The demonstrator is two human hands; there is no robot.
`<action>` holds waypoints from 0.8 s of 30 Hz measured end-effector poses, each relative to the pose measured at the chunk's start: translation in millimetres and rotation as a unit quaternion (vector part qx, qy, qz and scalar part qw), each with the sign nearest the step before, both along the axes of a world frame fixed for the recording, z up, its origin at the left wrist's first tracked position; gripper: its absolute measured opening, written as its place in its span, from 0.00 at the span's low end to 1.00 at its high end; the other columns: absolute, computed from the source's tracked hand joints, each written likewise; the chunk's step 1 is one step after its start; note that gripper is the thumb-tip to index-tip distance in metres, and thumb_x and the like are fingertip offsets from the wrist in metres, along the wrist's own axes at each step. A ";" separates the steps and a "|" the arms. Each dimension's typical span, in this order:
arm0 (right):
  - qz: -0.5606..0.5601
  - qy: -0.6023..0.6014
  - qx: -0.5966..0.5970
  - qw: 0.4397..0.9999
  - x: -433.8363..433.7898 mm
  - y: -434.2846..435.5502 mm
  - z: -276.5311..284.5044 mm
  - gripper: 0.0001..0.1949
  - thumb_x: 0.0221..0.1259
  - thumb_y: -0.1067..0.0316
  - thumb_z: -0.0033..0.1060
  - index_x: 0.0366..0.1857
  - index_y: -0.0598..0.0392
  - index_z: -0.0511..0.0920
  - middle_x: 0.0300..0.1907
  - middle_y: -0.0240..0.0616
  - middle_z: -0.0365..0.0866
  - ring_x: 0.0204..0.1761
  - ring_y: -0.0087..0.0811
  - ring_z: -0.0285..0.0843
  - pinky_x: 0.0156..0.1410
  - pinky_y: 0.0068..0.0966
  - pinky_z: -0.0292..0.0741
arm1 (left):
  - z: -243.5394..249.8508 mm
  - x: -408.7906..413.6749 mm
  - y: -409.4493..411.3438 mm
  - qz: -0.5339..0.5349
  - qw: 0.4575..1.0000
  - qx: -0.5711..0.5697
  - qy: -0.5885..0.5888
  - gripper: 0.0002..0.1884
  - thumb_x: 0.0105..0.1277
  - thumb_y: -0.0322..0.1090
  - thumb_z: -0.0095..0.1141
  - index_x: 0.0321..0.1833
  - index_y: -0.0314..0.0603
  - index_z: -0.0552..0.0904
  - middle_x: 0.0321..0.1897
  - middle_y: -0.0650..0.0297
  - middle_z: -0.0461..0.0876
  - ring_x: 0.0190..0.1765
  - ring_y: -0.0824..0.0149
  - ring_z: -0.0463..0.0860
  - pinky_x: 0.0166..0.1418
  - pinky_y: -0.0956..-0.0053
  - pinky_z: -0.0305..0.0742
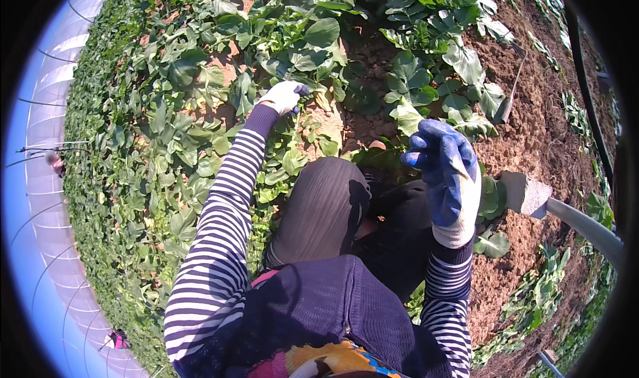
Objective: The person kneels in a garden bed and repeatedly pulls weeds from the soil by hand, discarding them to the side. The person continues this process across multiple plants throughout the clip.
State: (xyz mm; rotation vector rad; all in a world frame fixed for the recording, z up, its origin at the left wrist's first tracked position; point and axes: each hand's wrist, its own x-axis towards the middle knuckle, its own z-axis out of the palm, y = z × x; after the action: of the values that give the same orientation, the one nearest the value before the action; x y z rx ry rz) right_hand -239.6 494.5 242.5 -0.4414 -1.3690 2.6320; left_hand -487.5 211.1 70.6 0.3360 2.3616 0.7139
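My left hand (287, 97), in a white glove with blue-coated fingertips, is among the leafy green plants (322, 32) ahead of my knees; its fingers are partly hidden, and whether they grip a stem cannot be told. My right hand (444, 170), in a similar white glove with a blue palm, is raised palm up beside my right knee. Its fingers are curled and no object shows in it. Broad leaves (407, 113) stand just beyond it. Bare brown soil (324, 125) shows between the plants before me.
To the right, a hoe-like metal head (524, 194) on a pale shaft lies over reddish soil (539, 148). A black hose (584, 78) runs along the right edge. Cut leaves (529, 298) lie lower right. A plastic-covered greenhouse (55, 188) and distant people are at left.
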 end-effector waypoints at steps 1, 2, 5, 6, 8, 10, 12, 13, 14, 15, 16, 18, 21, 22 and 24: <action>0.003 -0.037 0.000 0.999 -7.6 -8.5 -3.0 0.16 0.74 0.63 0.49 0.53 0.65 0.76 0.48 0.42 0.82 0.45 0.30 0.82 0.50 0.27 0.81 | 0.6 -1.2 5.6 -0.061 0.997 -0.051 -0.016 0.25 0.63 0.23 0.41 0.65 0.39 0.74 0.58 0.52 0.79 0.38 0.64 0.86 0.48 0.69 0.79; 0.030 -0.066 -0.007 0.997 -8.6 -7.1 -9.4 0.16 0.73 0.63 0.52 0.55 0.64 0.76 0.48 0.41 0.82 0.45 0.29 0.81 0.53 0.27 0.80 | -12.0 -7.2 4.8 -0.078 0.991 -0.106 0.018 0.27 0.63 0.25 0.41 0.68 0.39 0.70 0.61 0.51 0.77 0.47 0.60 0.84 0.54 0.69 0.77; 0.066 -0.084 -0.031 0.994 -4.8 -3.0 -20.3 0.15 0.73 0.63 0.52 0.55 0.63 0.76 0.46 0.40 0.82 0.44 0.28 0.80 0.53 0.26 0.79 | -37.8 -17.4 -13.2 -0.038 0.976 -0.202 0.065 0.31 0.63 0.30 0.43 0.74 0.39 0.62 0.68 0.48 0.70 0.68 0.53 0.72 0.68 0.68 0.69; 0.058 -0.082 -0.025 0.995 -3.4 -1.3 -22.0 0.15 0.73 0.64 0.51 0.54 0.63 0.76 0.46 0.40 0.82 0.44 0.28 0.81 0.52 0.26 0.80 | -39.3 -13.5 -17.7 -0.006 0.985 -0.140 0.101 0.33 0.62 0.34 0.44 0.73 0.34 0.62 0.61 0.41 0.75 0.62 0.48 0.77 0.66 0.63 0.70; 0.023 -0.086 -0.017 0.996 -4.5 -2.2 -18.7 0.14 0.74 0.65 0.50 0.53 0.64 0.76 0.47 0.41 0.82 0.44 0.29 0.82 0.50 0.27 0.82 | -46.1 -10.1 -15.0 0.066 0.990 -0.081 0.091 0.35 0.62 0.35 0.44 0.75 0.37 0.59 0.58 0.41 0.78 0.57 0.46 0.80 0.63 0.62 0.72; 0.010 -0.087 -0.022 0.996 -4.9 -1.6 -19.1 0.14 0.74 0.65 0.50 0.53 0.63 0.76 0.49 0.42 0.82 0.44 0.29 0.82 0.50 0.28 0.82 | -33.7 -3.2 3.9 0.098 0.990 -0.054 0.090 0.35 0.63 0.35 0.44 0.76 0.40 0.57 0.54 0.40 0.80 0.50 0.48 0.83 0.56 0.61 0.76; 0.028 -0.084 -0.022 0.996 -6.8 -4.0 -17.0 0.15 0.73 0.64 0.51 0.54 0.64 0.76 0.48 0.41 0.82 0.44 0.29 0.81 0.50 0.27 0.80 | -44.5 -7.5 0.1 0.186 0.980 0.035 0.062 0.33 0.66 0.33 0.45 0.76 0.38 0.58 0.48 0.43 0.82 0.42 0.55 0.86 0.46 0.65 0.80; 0.045 -0.084 -0.015 0.995 -7.5 -4.5 -16.9 0.15 0.73 0.63 0.52 0.54 0.64 0.76 0.47 0.40 0.82 0.43 0.28 0.81 0.51 0.26 0.79 | -51.1 -10.1 0.9 0.213 0.970 0.086 0.076 0.32 0.67 0.31 0.45 0.75 0.38 0.59 0.46 0.45 0.82 0.38 0.58 0.87 0.41 0.67 0.82; 0.062 -0.085 -0.009 0.994 -7.9 -5.0 -16.9 0.16 0.73 0.62 0.52 0.55 0.64 0.76 0.45 0.40 0.82 0.42 0.28 0.80 0.51 0.25 0.78 | -58.4 -10.3 2.2 0.291 0.941 0.162 0.050 0.30 0.68 0.29 0.44 0.75 0.38 0.60 0.47 0.47 0.82 0.35 0.60 0.87 0.37 0.70 0.82; 0.078 -0.083 -0.001 0.994 -8.9 -4.8 -15.9 0.17 0.73 0.61 0.53 0.55 0.64 0.76 0.44 0.39 0.82 0.42 0.27 0.79 0.52 0.24 0.77 | -50.5 -9.3 10.9 0.364 0.900 0.238 0.025 0.29 0.69 0.27 0.44 0.74 0.37 0.61 0.47 0.50 0.82 0.31 0.63 0.87 0.33 0.73 0.83; 0.073 -0.089 0.011 0.993 -8.8 -6.8 -14.8 0.17 0.73 0.61 0.52 0.55 0.64 0.76 0.43 0.39 0.82 0.41 0.26 0.79 0.51 0.23 0.76 | -55.0 -13.5 7.9 0.384 0.881 0.276 0.026 0.27 0.72 0.27 0.42 0.74 0.38 0.60 0.51 0.48 0.80 0.29 0.64 0.86 0.27 0.75 0.82; 0.081 -0.101 -0.008 0.992 -8.1 -4.5 -12.1 0.17 0.73 0.60 0.52 0.55 0.64 0.76 0.43 0.39 0.82 0.41 0.26 0.79 0.51 0.23 0.76 | -65.5 -8.7 7.4 0.394 0.876 0.272 0.056 0.24 0.73 0.27 0.42 0.72 0.36 0.64 0.52 0.51 0.80 0.29 0.66 0.85 0.27 0.77 0.82; 0.079 -0.114 -0.009 0.990 -8.1 -3.8 -9.9 0.18 0.73 0.59 0.53 0.55 0.64 0.76 0.41 0.39 0.82 0.40 0.25 0.79 0.50 0.22 0.76 | -66.0 2.6 20.6 0.281 0.939 0.200 0.015 0.21 0.72 0.30 0.44 0.68 0.38 0.69 0.50 0.55 0.81 0.32 0.67 0.85 0.33 0.76 0.82; 0.076 -0.118 -0.006 0.990 -8.4 -4.8 -8.3 0.18 0.73 0.59 0.53 0.55 0.64 0.76 0.41 0.39 0.82 0.40 0.25 0.79 0.50 0.22 0.76 | -67.8 0.5 28.8 0.267 0.944 0.190 -0.029 0.21 0.72 0.30 0.45 0.68 0.37 0.69 0.49 0.56 0.81 0.33 0.67 0.85 0.34 0.75 0.82; 0.086 -0.127 -0.022 0.988 -10.0 -8.6 -3.2 0.18 0.73 0.59 0.53 0.55 0.64 0.76 0.41 0.38 0.82 0.40 0.25 0.79 0.49 0.21 0.77 | -86.2 -17.7 30.5 0.306 0.924 0.213 -0.080 0.22 0.71 0.32 0.51 0.66 0.35 0.71 0.42 0.56 0.82 0.33 0.66 0.84 0.33 0.75 0.81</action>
State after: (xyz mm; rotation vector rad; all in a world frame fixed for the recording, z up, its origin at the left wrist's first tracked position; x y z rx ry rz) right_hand -249.6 485.9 239.3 -0.7181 -1.4834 2.8280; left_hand -505.3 241.6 -15.6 -0.2996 2.1316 1.4938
